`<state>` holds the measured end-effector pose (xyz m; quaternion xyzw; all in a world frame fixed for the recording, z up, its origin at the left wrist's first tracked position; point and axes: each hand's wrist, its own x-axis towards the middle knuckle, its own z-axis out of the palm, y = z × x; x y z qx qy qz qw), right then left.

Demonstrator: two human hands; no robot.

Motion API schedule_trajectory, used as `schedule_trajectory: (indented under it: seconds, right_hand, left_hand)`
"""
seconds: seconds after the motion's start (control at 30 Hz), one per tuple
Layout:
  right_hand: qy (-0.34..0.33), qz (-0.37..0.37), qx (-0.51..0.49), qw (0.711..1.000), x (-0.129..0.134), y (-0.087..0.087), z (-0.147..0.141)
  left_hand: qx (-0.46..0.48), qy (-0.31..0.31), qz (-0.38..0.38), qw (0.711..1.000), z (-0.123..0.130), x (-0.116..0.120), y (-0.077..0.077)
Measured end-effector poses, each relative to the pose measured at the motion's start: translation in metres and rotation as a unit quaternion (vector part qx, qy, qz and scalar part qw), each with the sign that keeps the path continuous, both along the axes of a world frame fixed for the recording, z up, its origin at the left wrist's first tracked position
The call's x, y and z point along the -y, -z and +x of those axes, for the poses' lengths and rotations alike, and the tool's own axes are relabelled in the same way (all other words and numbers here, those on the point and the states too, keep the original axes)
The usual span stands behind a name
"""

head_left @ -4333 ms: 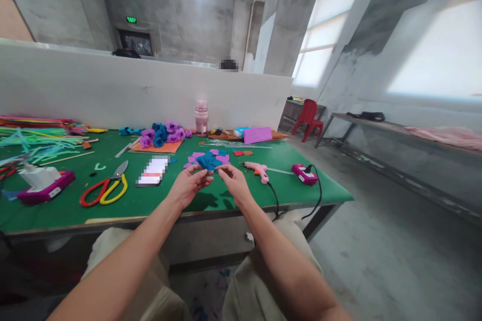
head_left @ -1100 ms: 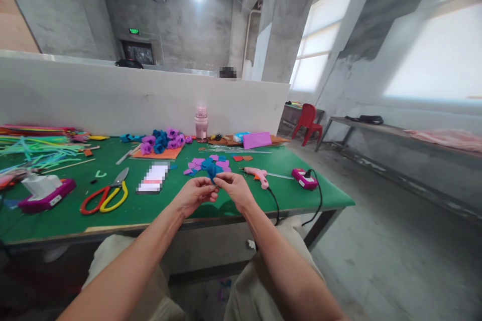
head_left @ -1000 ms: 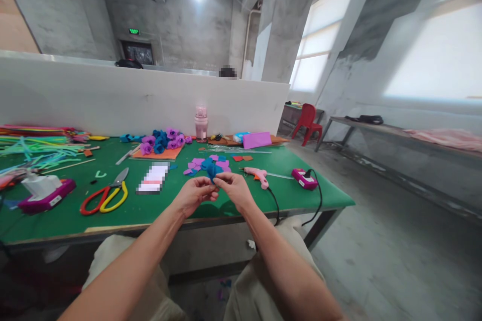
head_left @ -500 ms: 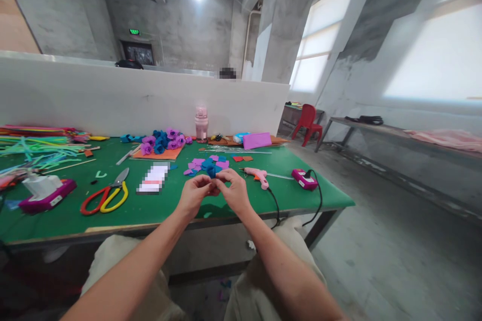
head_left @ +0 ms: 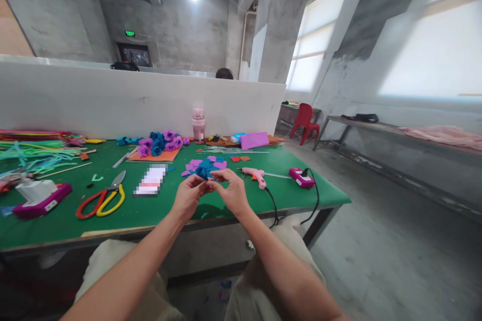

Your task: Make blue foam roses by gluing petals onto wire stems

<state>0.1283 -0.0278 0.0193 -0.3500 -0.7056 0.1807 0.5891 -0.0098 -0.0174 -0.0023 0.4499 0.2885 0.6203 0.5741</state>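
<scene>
A small blue crepe-paper flower is held up over the near part of the green table. My left hand is closed, its thumb and fingertips pinching the flower from below. My right hand is at the flower's right side, thumb and forefinger closed at its base. Fingers hide the lower end of the flower. Just behind it lie loose purple and blue paper pieces. A pink glue gun rests right of my right hand, with a clear glue stick at its back.
Left of my hands are red-and-yellow-handled scissors and a pixelated phone-like rectangle. Finished purple and blue flowers sit on orange paper behind. A pink bottle stands at the white partition. A purple power strip lies right.
The blue flower has tipped and shifted slightly left and down, with both hands still at it. The whole view has moved slightly.
</scene>
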Motion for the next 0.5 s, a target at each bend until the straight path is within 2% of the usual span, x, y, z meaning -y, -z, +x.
schedule_trajectory:
  seconds: [0.33, 0.5]
  right_hand:
    - [0.034, -0.038, -0.010, 0.999, 0.000, 0.002, -0.006]
    - [0.077, 0.010, 0.041, 0.996, 0.003, 0.005, -0.009]
  left_hand:
    - [-0.003, 0.018, -0.014, 1.000, 0.008, 0.005, -0.002]
    - [0.015, -0.015, -0.006, 1.000, 0.012, 0.007, -0.002]
